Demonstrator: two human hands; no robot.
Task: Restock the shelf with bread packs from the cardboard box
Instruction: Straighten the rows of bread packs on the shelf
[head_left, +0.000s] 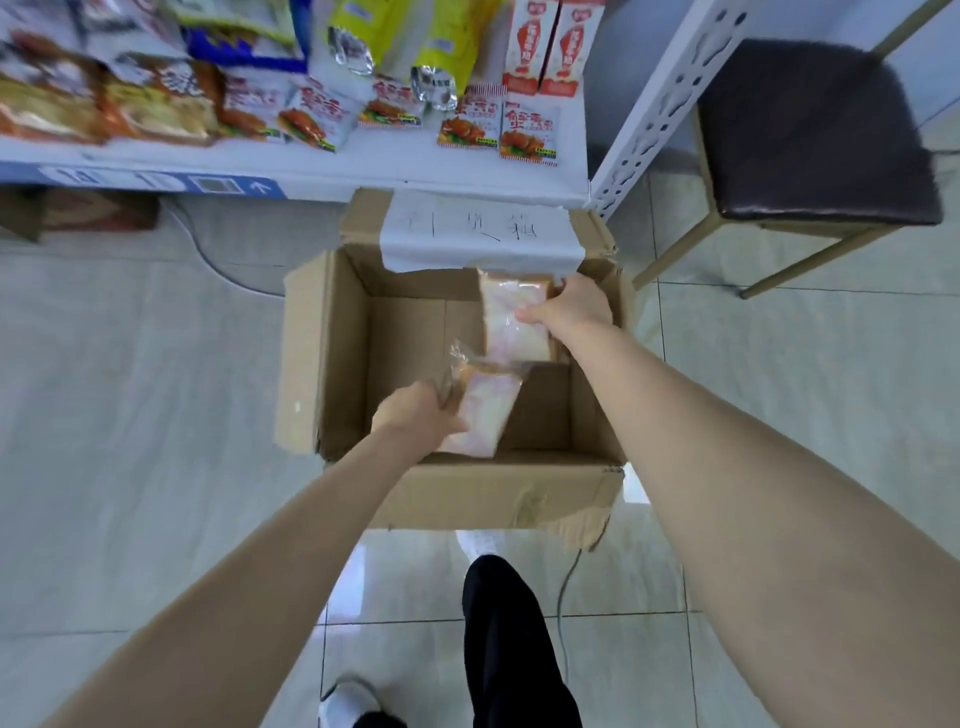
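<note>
An open cardboard box (332, 358) stands on the tiled floor below the white shelf (395, 171). My left hand (415, 413) grips a clear bread pack (488, 410) at the box's near side. My right hand (571, 306) holds a second bread pack (511, 317) upright at the far right of the box. Both packs hold pale sliced bread. Apart from the two packs, what shows of the box's inside is bare cardboard.
The shelf carries several snack packets (527, 132), yellow bags (395, 36) and red-and-white cartons (550, 47). A dark padded stool (810, 135) stands to the right of the shelf post (660, 104). A cable (566, 597) runs along the floor by my leg (509, 639).
</note>
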